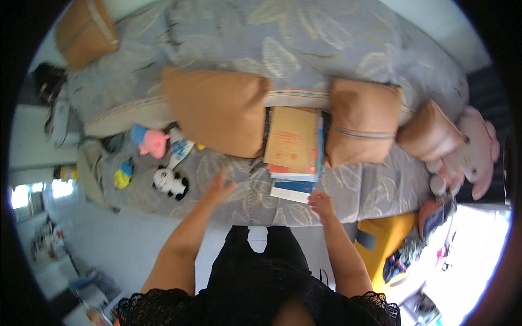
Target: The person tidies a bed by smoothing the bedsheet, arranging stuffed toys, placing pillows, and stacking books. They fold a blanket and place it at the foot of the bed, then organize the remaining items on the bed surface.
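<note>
blue-white book (292,190) | lower-right corner at right grip (322,204) | left grip (219,188) apart

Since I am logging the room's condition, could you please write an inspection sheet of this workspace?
Surface: sofa with a grey leaf-patterned cover.
Job's things: brown envelope atop stacked papers; blue-and-white booklet sticks out at the near end.
Clutter: panda plush, pink-and-blue toy and yellow-and-blue toy on the left; large tan cushion left of the stack.
Left hand: open, holding nothing.
Right hand: at the booklet's near right corner; grip unclear.
Cables: nothing seen for certain.
Surroundings: pale floor; yellow object right of the person; strong glare at far right.
</note>
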